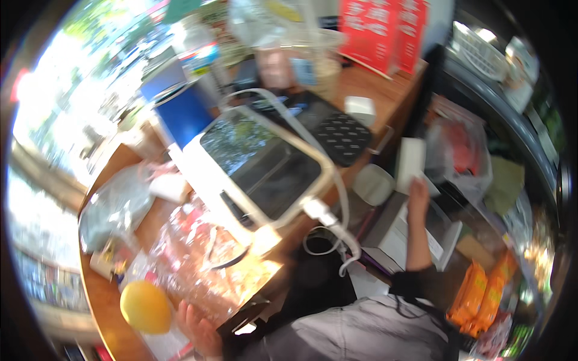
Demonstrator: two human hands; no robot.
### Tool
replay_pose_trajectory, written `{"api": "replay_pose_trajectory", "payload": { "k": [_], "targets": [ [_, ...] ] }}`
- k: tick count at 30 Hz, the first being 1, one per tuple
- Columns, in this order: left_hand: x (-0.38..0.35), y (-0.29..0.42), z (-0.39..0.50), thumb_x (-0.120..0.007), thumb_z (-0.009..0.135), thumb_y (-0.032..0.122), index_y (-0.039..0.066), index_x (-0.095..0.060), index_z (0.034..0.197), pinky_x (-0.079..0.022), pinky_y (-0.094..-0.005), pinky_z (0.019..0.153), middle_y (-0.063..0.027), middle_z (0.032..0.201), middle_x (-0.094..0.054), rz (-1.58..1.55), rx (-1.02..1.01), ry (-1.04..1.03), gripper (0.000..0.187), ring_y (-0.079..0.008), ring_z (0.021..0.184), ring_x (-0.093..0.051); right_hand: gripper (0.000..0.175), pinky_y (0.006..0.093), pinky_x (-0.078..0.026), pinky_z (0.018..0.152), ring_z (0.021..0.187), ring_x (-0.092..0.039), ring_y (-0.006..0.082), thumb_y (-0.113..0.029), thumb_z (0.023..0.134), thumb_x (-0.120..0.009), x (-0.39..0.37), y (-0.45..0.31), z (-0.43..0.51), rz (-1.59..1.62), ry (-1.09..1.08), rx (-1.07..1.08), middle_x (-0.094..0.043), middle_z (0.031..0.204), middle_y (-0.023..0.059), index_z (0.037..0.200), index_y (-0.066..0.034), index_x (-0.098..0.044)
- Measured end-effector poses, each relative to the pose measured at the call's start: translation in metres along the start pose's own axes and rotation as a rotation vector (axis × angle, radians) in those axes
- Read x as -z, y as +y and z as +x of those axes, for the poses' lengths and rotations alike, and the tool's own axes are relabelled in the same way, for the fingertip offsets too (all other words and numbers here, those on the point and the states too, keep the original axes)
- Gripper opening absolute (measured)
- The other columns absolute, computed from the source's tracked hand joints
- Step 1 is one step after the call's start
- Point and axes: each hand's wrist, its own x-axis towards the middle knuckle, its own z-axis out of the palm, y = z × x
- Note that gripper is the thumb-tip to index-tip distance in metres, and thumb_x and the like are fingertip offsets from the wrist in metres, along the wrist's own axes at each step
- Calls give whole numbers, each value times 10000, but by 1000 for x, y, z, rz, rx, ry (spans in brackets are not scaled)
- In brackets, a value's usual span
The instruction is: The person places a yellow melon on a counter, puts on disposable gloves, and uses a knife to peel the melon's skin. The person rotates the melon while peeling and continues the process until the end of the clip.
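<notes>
On the right, my right hand point(418, 194) grips the lower end of a small white box point(411, 160), above an open grey and white box point(393, 232). At the lower left, my left hand point(198, 327) has its fingers apart and holds nothing; it is beside a round yellow object point(146, 307) and near crumpled clear plastic wrapping point(194, 252). Between the hands, farther up, a white-framed device with a dark glossy screen point(271, 167) stands on the wooden table, with a white plug and cable point(320, 212) at its near corner.
A blue box point(185, 113), a plastic bottle point(198, 49), a black keypad device point(345, 135) and red signs with writing point(375, 34) are at the back. Orange packets point(478, 298) lie at the lower right. A bagged item point(460, 149) is beyond my right hand. A loose white cable hangs by the table edge.
</notes>
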Motion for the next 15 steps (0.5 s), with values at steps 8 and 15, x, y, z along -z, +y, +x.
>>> {"api": "replay_pose_trajectory", "payload": {
  "k": [8, 15],
  "targets": [
    [24, -7, 1, -587, 769, -17, -19, -573, 1141, -432, -464, 932, -224, 1200, -563, -306, -129, 202, 372, -388, 1055, -556, 306, 405, -399, 998, 1126, -536, 287, -107, 976, -442, 91, -191, -143, 626, 418, 683, -550, 1205, 233, 1214, 75, -505],
    [81, -42, -32, -578, 743, -50, -3, -610, 1041, -441, -455, 929, -196, 1101, -596, -213, 78, 504, 304, -366, 1043, -566, 441, 429, -391, 1015, 1164, -521, 323, -158, 945, -491, 8, -312, -281, 261, -161, 1056, -516, 1285, 224, 1312, 74, -417]
  ]
}}
